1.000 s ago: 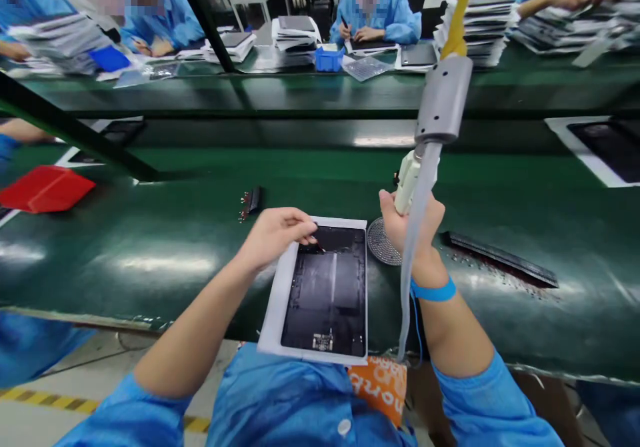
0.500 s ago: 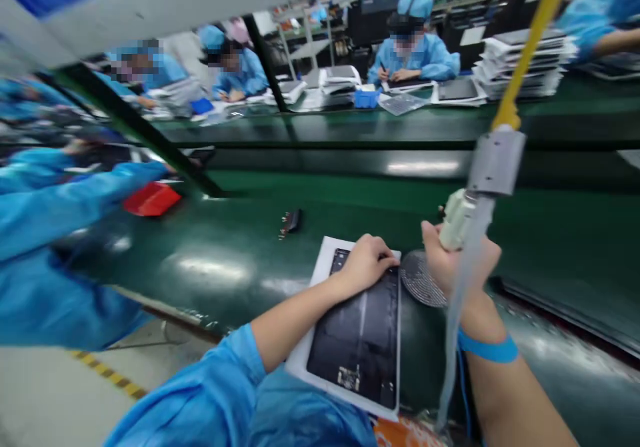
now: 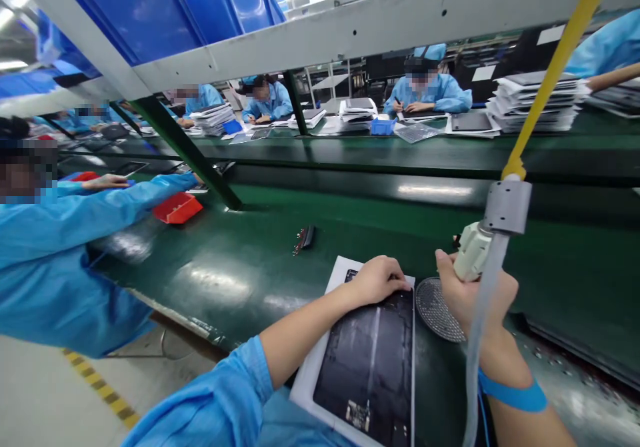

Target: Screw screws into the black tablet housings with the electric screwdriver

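An opened tablet (image 3: 367,367), dark inside with a pale line down its middle, lies on a white foam sheet (image 3: 305,393) in front of me. My left hand (image 3: 379,279) curls over its far end, fingers closed at the upper right corner. In a fist, my right hand (image 3: 483,293) holds a pale green power screwdriver (image 3: 470,252), hung from a grey sleeve with a clear tube. Its tip is hidden. Just left of that hand, a round dimpled plate (image 3: 437,308) rests on the bench. A blue band circles my right wrist.
Small dark parts (image 3: 305,239) lie beyond the tablet. A long black strip (image 3: 580,350) is at right. A red bin (image 3: 177,208) stands near a co-worker's sleeve (image 3: 100,213). A green post (image 3: 187,153) and a shelf with blue bins (image 3: 130,13) rise in front.
The view has tilted up and turned a little left, so the bench sits lower and the blue bins show more. Both hands keep nearly the same place on the tablet and screwdriver.
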`<state>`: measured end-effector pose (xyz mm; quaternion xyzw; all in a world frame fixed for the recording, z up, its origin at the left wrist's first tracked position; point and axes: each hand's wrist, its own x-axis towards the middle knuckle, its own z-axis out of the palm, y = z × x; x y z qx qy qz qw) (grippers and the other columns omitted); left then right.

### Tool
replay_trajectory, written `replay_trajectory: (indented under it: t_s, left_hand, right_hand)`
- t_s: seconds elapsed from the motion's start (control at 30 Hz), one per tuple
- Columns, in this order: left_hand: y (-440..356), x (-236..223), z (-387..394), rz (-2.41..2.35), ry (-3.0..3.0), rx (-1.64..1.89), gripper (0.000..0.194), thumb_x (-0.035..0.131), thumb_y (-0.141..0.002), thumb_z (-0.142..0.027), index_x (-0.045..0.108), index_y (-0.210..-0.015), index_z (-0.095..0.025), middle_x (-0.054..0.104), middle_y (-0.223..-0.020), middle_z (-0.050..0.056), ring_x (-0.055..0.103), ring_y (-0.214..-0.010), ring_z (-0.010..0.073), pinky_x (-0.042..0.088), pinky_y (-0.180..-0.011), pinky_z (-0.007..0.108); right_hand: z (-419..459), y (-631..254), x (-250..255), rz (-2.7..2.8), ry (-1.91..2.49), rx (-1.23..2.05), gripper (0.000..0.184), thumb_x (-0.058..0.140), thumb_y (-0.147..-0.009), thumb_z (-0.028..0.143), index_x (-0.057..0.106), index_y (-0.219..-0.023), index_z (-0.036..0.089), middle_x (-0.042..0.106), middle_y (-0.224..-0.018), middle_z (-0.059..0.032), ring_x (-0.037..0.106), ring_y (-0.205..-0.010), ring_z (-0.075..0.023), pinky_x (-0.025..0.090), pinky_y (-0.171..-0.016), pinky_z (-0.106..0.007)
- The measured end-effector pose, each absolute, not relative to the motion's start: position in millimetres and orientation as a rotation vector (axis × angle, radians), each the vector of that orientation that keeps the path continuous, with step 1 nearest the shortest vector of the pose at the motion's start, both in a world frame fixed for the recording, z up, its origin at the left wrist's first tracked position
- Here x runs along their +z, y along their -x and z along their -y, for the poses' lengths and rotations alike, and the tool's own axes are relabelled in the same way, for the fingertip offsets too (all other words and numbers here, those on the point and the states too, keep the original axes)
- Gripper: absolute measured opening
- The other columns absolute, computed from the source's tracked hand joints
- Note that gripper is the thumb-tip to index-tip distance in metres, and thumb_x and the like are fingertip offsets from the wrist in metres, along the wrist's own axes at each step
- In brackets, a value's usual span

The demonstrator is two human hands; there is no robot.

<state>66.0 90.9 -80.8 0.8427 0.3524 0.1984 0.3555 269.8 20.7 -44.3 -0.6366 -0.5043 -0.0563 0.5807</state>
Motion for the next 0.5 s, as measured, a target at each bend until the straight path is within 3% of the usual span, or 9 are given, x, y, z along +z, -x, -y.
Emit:
replay_trajectory:
  t_s: [0.3, 0.5]
  left_hand:
    - [-65.8, -74.3, -84.2, -0.872, -2.203, 0.594, 0.019, 0.082, -0.105, -0.013, 0.084, -0.086, -0.017, 0.079, -0.096, 0.007, 0.076, -0.098, 0.0231, 0.06, -0.093, 0.034]
    - [-65.2, -73.1, -87.6, -0.841, -2.24, 0.631, 0.022, 0.084, -0.105, -0.015, 0.081, -0.083, -0.019, 0.076, -0.093, 0.006, 0.074, -0.089, 0.0216, 0.061, -0.09, 0.037]
  right_hand:
    - [-19.4, -264.8, -41.7, 1.201, 1.466, -0.009, 0.034, 0.082, -0.097, 0.054, 0.074, -0.084, 0.023, 0.068, -0.068, -0.0016, 0.06, -0.058, -0.019, 0.052, -0.06, -0.035]
    - [-24.1, -260.5, -38.1, 1.212, 1.398, 0.047, 0.026, 0.079, -0.1, 0.045, 0.066, -0.086, 0.027, 0.068, -0.074, 0.0006, 0.064, -0.063, -0.0196, 0.063, -0.067, -0.038]
